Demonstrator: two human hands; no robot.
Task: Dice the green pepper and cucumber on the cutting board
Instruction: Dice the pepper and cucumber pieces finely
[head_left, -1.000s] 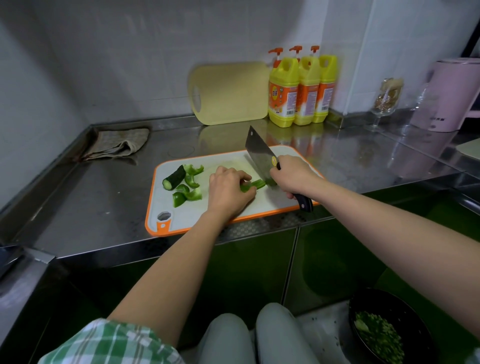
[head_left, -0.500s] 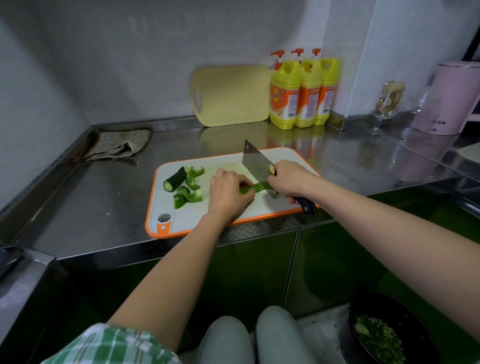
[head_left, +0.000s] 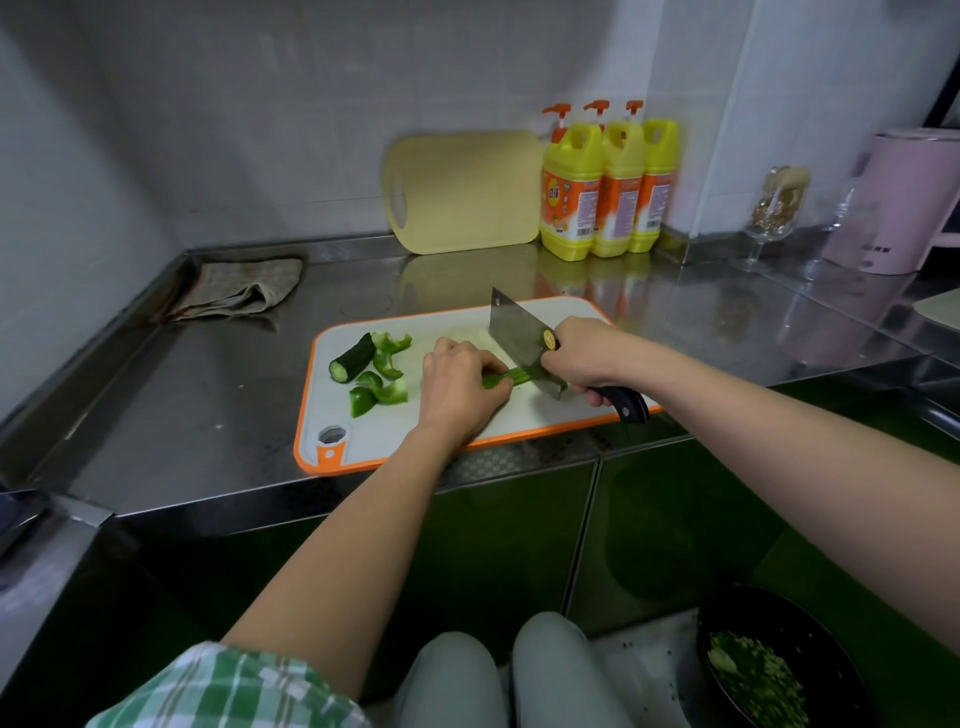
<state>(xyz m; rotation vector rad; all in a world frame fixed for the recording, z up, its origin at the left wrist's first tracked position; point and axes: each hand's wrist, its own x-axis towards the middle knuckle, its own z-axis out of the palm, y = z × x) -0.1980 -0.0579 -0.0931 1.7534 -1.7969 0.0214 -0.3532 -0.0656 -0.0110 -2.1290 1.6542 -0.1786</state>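
- A white cutting board (head_left: 384, 441) with an orange rim is laid on the steel counter (head_left: 182, 415), near its front edge.
- A green pepper strip (head_left: 511, 376) is held down at the middle of the board by the left hand (head_left: 457, 387), whose fingers are curled over it.
- A cleaver (head_left: 519, 338) is gripped at its black handle by the right hand (head_left: 584, 353), fingers wrapped fully round. The blade is tilted, with its edge set on the strip just beside the left fingertips.
- A cucumber piece (head_left: 353, 358), dark-skinned with a pale cut end, is seen at the board's left part. Several curled pepper pieces (head_left: 382, 384) are gathered just beside it, some touching it.
- A black bowl (head_left: 727, 639) is placed low down at the right, beneath counter level. It is partly filled with finely chopped green bits (head_left: 753, 680).
- A stemmed glass (head_left: 774, 208) is stood at the far right of the counter; brownish and pale contents are seen in it, but they cannot be identified.
- Three yellow pump bottles (head_left: 605, 192) are lined up against the back wall, touching one another, their contents hidden.
- A pale yellow board (head_left: 467, 192) is leaned on the wall beside them, and a folded cloth (head_left: 239, 288) is left in the far left corner.
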